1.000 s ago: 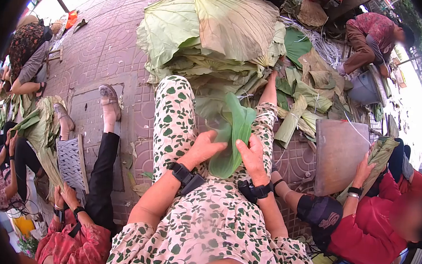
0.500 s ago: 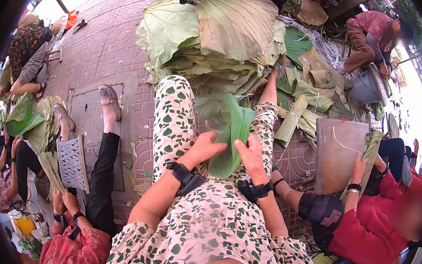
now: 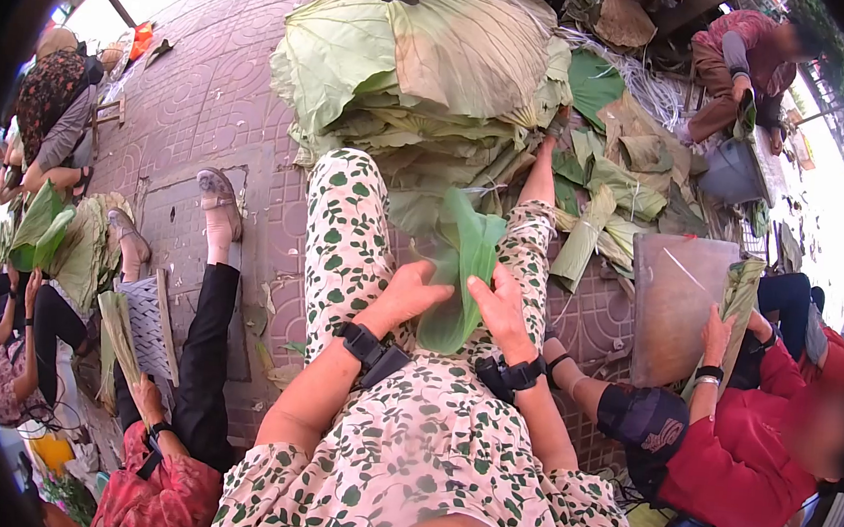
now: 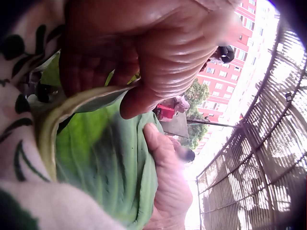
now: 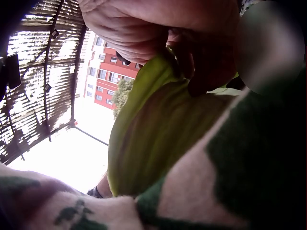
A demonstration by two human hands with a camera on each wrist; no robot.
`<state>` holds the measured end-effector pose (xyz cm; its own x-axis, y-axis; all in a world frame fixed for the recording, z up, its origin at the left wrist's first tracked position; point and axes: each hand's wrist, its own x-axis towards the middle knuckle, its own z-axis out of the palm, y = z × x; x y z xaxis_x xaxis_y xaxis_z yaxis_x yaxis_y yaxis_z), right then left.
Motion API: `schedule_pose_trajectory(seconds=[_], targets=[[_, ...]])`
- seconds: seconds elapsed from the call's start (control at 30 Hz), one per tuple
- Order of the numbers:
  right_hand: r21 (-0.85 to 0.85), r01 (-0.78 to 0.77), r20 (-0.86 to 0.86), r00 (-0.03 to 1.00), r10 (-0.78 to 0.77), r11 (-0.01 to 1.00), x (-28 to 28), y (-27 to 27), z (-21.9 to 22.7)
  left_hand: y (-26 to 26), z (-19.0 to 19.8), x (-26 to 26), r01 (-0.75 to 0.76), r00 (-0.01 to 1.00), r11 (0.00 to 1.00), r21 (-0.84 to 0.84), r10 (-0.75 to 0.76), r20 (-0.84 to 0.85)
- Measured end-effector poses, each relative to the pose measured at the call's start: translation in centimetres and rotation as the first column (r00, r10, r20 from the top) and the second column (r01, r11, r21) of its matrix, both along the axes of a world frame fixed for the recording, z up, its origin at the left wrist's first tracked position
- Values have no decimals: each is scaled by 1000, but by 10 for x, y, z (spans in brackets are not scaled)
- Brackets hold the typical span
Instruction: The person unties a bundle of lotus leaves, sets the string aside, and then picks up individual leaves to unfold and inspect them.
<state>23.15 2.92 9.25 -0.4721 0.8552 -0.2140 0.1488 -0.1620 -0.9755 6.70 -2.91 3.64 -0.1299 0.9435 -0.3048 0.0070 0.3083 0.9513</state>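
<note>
A broad green leaf (image 3: 461, 302), folded lengthwise, stands over the lap between the knees. My left hand (image 3: 409, 295) pinches its left edge, the thumb on the near side and the fingers behind. On the opposite edge my right hand (image 3: 502, 313) pinches the leaf with the thumb in front. In the left wrist view the leaf (image 4: 100, 158) shows raised veins and a pale, curled rim under the left hand (image 4: 148, 43). The right wrist view shows the leaf's underside (image 5: 153, 129) below the right hand (image 5: 158, 24), whose fingers are partly in shadow.
A tall pile of large, dry lotus leaves (image 3: 424, 63) stands just beyond the knees. Rolled leaves (image 3: 584, 243) and white strips (image 3: 648, 88) lie to its right. A translucent board (image 3: 679, 311) leans beside a seated person in red (image 3: 738, 442). Others sit at left with leaves.
My hands keep their grip and barely move; the leaf's top shifts slightly left. At lower left a person raises a folded leaf bundle. At upper right another person lifts a dark leaf.
</note>
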Motion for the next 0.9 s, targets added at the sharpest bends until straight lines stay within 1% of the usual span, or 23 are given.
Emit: schedule_pose_trajectory(seconds=[0.07,0.13,0.17,0.27,0.33,0.47,0.57,0.63,0.73,0.8,0.83,0.9], targets=[[-2,-2,3,1000,2,1000,1,2,-4,-1,3,0,4,1000,1000,-10,-4,17],[59,-46,127,991,38,997,2,5,-9,-1,8,1,8,999,1000,-19,-8,35],[58,-43,127,991,36,997,3,5,-12,-1,10,1,7,999,1000,-16,-6,42],[10,-25,89,996,24,1000,3,7,-17,-1,8,0,0,999,1000,-7,0,52],[-54,-15,3,1000,15,998,4,8,-20,-1,8,0,-3,998,1000,-2,3,57],[-38,-20,-10,1000,19,999,6,9,-24,-1,5,1,-1,999,1000,-14,2,51],[-56,-23,30,999,25,998,7,9,-23,-1,5,0,1,999,1000,-20,-1,38],[-55,-16,-16,1000,15,998,6,9,-23,0,4,0,6,1000,1000,-31,-5,21],[-84,-7,-11,1000,6,996,7,9,-22,0,6,-1,-28,1000,999,-40,29,11],[-86,0,-29,1000,-3,996,6,8,-21,1,10,1,-117,980,993,5,114,161],[-87,8,-48,999,-12,996,6,8,-21,1,13,1,-117,980,993,5,114,161],[-90,27,-63,998,-33,996,6,8,-23,0,22,0,-182,947,983,-25,183,263]])
